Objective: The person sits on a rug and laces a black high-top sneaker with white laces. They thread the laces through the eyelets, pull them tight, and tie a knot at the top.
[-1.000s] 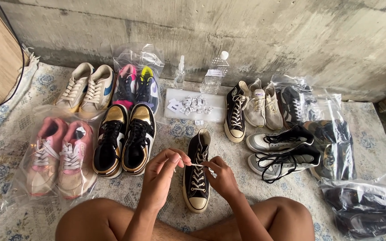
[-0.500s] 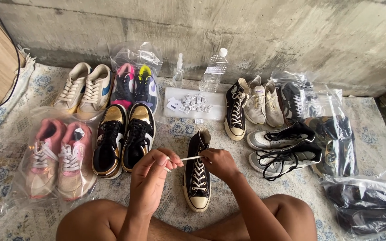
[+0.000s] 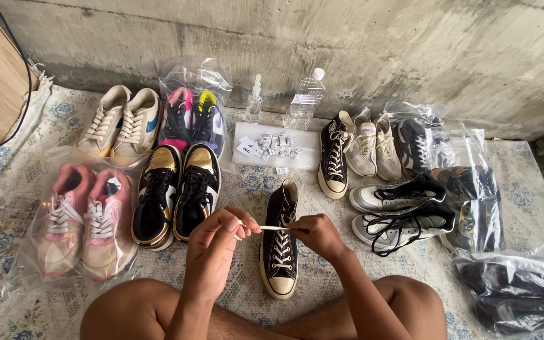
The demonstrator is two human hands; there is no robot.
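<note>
We hold a white lace [image 3: 271, 228] taut between the pinched left hand [image 3: 215, 242] and right hand [image 3: 316, 234], above the black high-top [image 3: 281, 242] on the mat; uneven pulling risks slipping an eyelet.

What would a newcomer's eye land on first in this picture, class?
Front and centre, the left hand and right hand stretch a white lace taut above a black high-top on the patterned mat. Around it, shoe pairs line up, notably the gold-and-black pair to the left and pink pair bagged in plastic.
</note>
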